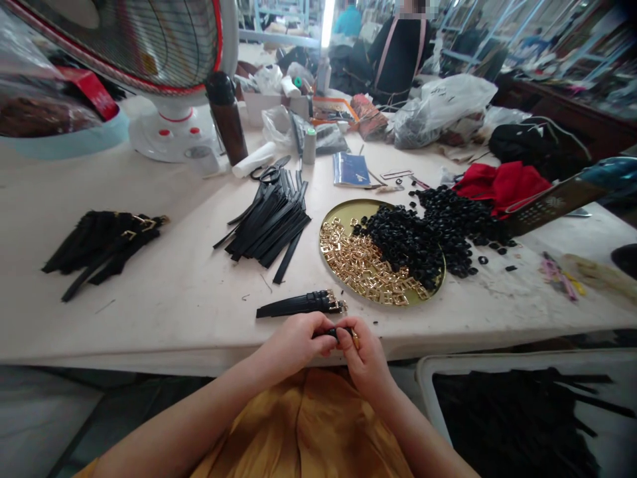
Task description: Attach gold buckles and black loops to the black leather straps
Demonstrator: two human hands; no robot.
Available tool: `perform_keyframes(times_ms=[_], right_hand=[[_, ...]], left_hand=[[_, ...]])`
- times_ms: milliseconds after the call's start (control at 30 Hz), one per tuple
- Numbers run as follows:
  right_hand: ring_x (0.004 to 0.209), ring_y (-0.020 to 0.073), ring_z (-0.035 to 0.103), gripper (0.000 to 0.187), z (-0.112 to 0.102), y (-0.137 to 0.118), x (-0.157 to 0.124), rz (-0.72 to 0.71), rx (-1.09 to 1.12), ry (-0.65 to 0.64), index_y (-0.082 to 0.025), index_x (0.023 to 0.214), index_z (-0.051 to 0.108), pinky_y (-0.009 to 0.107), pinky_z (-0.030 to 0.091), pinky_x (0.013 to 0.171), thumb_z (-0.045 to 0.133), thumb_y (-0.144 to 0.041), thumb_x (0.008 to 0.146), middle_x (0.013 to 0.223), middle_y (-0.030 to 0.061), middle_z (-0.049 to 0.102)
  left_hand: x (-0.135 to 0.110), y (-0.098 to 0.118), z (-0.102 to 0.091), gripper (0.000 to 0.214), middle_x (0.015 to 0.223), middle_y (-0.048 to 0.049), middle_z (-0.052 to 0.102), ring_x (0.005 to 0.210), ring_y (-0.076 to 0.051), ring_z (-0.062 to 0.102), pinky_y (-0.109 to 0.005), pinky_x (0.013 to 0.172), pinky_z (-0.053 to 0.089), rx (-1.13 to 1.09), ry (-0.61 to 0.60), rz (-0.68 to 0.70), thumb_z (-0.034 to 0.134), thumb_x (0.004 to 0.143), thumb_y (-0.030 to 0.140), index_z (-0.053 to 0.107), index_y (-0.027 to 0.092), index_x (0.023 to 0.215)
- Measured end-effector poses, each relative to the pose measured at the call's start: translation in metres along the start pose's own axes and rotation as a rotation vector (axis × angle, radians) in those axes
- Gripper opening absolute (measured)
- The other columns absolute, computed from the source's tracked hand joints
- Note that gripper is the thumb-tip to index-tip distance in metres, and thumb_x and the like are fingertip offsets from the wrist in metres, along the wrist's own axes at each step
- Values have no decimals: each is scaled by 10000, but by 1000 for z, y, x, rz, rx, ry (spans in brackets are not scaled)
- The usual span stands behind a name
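Observation:
At the table's front edge, my left hand and my right hand meet, both closed on a short black strap. A bit of gold buckle shows between my right fingers; the rest of the strap is hidden. Just beyond my hands lies a small stack of black buckled straps. Past it, to the right, a round gold tray holds many gold buckles and a heap of small black loops. Plain black strips are piled to the left of the tray.
More buckled straps lie at far left, near a white fan. Scissors, a dark bottle and a blue booklet stand or lie behind. A white bin of black strips sits below right. A person is in the background.

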State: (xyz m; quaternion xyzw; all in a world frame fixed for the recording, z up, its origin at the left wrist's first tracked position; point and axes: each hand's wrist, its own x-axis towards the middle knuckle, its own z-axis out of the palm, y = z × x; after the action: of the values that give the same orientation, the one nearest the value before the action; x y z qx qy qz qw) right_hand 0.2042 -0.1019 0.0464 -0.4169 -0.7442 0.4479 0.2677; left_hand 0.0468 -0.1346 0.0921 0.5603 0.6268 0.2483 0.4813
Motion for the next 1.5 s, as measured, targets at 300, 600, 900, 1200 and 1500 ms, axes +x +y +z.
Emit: perform_keyframes(times_ms=[300,600,900,1200,1500], right_hand=[[649,170,562,236,6,-10,13,-71,78,-38,-214,1002,492,282,410,584,335,-354,894,742,30,592],[863,210,562,245,10,-18,90,-261,-545,-30,-186,971,604,308,392,751,394,-271,877,901,89,637],[849,210,551,235,19,-11,100,-235,-736,-6,-185,972,626,300,378,749,453,-289,853,885,87,619],[842,180,555,208,-20,5,84,-272,-437,131,-195,958,603,288,412,758,426,-245,861,889,56,615],[850,181,569,228,-98,58,103,81,-795,278,-172,989,583,269,411,716,410,-216,846,954,77,592]], left_hand=[[-2,5,-22,256,651,-4,643,588,-127,572,-200,524,369,94,-73,16,424,788,324,604,150,734],[42,-25,-59,369,770,-51,650,726,-165,582,-232,620,387,694,204,82,368,859,391,642,166,756],[95,-35,-84,253,957,-194,584,891,-277,583,-332,720,431,894,449,-161,419,833,194,591,47,948],[100,-42,-93,186,908,-160,607,900,-269,579,-345,782,433,920,407,-133,484,721,149,588,85,861],[59,-22,-73,377,941,-48,579,683,-140,581,-238,569,459,221,303,-7,388,694,124,457,157,1063]])
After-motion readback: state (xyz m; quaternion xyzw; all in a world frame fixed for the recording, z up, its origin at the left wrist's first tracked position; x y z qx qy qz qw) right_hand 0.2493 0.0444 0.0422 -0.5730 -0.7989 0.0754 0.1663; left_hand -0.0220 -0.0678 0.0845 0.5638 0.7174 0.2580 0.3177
